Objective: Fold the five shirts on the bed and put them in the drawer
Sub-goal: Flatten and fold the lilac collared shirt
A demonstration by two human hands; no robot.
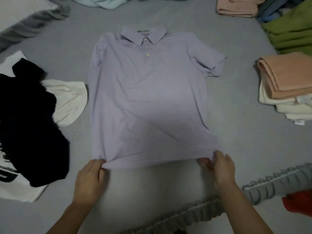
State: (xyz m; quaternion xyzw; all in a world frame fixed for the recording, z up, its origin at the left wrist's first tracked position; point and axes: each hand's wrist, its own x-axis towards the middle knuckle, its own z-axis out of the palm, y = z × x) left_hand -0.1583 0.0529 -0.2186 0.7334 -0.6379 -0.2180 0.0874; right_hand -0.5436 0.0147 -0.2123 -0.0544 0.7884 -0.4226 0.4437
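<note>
Both bare forearms are reaching in from the near edge, over a grey ruffled bed-skirt trim (263,186) that is running along the near side of the bed. Fingers of the left hand (89,178) are curling round and pinching the near left corner of the hem of a pale lilac short-sleeved polo shirt (148,98), bunching the cloth slightly. Fingers of the right hand (221,168) are pinching the near right corner of the same hem, thumb on top.

That shirt is lying face up and spread flat in the middle of the grey bed sheet (236,132), its collar pointing away and its three pale buttons showing. Its right-side sleeve is sticking outward; the other sleeve is lying close against the body.

Just beside the shirt on the left, a cream garment (70,102) is peeking out from under a crumpled black garment (33,132), which is lying over a white shirt with black lettering (15,188). Well apart on the right, a folded stack of peach and cream cloth (285,92) is sitting on the sheet. Farther off, an olive-green fabric heap (293,32) and another folded peach piece (238,7) are resting near the far right corner.
</note>
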